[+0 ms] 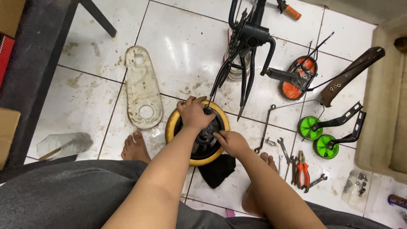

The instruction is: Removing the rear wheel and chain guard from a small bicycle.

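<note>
L hand (195,113) clamped over the top of the wheel (197,132), fingers curled down on the black hub. The wheel, yellow tyre w/ black centre, lies flat on the tiled floor (182,46) right in front of the person's knees. R hand (231,142) pinched in at the hub's right side, fingertips narrow; can't tell if there's anything between them. Black rag (217,169) pokes out from under the wheel's near edge. Bike frame (248,46) stands just beyond the wheel, its fork tips nearly touching the rim. Clear chain guard (142,87) lies flat to the left. Off right: two green trainer wheels (319,135) on black brackets, pliers (302,168) w/ orange grips, a few spanners (283,148) near them, brown mudguard (352,74) further back. Bare feet either side of the wheel.
</note>
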